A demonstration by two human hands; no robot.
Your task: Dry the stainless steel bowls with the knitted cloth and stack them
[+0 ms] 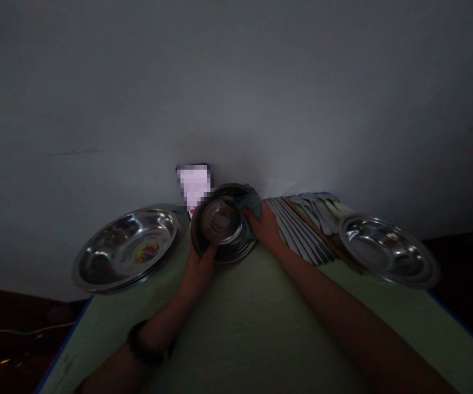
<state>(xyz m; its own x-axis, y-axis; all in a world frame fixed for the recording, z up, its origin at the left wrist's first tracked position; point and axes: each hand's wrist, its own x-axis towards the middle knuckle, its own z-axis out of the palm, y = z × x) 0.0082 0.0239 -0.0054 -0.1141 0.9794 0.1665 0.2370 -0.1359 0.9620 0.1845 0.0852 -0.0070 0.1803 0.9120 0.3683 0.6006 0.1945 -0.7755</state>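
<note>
A steel bowl (220,253) is tilted up over the middle of the table. Inside its wide rim shows a smaller, shiny round shape; whether that is a second bowl or part of the same one, I cannot tell. My left hand (202,267) grips the bowl at its lower left, thumb over the front and the other fingers hidden behind. A grey-blue cloth (252,201) is pinched in my right hand (266,225), pressed against the bowl's right side. Part of the cloth lies inside the rim.
On the green table (236,323), a stack of wide steel basins (115,249) stands left. Several chopsticks (302,232) and spoons (316,213) lie right, beside another steel basin (387,251). A blurred, lit phone-like screen (195,183) leans against the grey wall (236,98).
</note>
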